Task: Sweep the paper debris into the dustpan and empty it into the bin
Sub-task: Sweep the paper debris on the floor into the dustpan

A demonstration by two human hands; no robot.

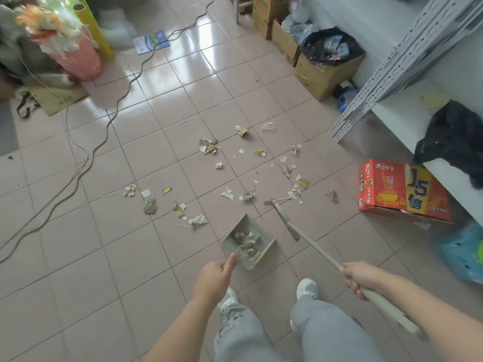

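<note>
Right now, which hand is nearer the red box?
Right. The right hand grips the broom handle below-left of the red box; the left hand holds the dustpan, farther left.

One dustpan [252,223] and one broom [316,248] are showing. Two hands are showing, the left hand [214,279] and the right hand [359,278], along with two white shoes [308,287]. Paper scraps [209,148] are lying loose on the floor, two dozen or more, too small and clustered for an exact count, and one further heap is sitting in the pan. Three brown cardboard boxes [322,79] are standing along the far right. One red noodle carton [402,189] is lying nearer. Two black plastic bags [454,142] are showing. At least two cables [108,124] are running across the left. One pink basket [81,62] is standing at the far left.
</note>
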